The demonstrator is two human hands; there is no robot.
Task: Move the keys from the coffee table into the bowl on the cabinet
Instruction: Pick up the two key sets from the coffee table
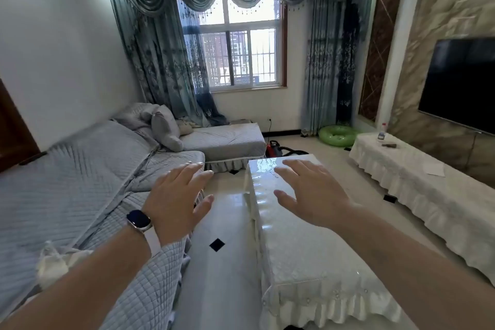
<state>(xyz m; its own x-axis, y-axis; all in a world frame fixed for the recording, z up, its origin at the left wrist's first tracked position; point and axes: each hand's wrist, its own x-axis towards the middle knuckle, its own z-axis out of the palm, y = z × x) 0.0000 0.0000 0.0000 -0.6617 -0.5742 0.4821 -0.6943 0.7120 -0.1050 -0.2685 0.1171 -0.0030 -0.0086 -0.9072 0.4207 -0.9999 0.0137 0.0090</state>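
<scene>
My left hand [179, 197] is stretched forward over the gap between sofa and coffee table, fingers spread, holding nothing; a watch sits on its wrist. My right hand [312, 194] hovers palm down above the coffee table [297, 262], fingers apart and empty. The table is long, covered with a white lace cloth under a glossy sheet. No keys show on its visible top; my right hand and arm hide part of it. A long low cabinet [417, 182] with a white frilled cover runs along the right wall. I see no bowl on it.
A grey quilted sofa [80, 182] fills the left side. On the cabinet stand a small bottle [381, 132], a dark flat object [389, 145] and a paper [435, 169]. A TV [463, 86] hangs above. A green swim ring [338, 135] and a red vacuum [274, 148] lie on the far floor.
</scene>
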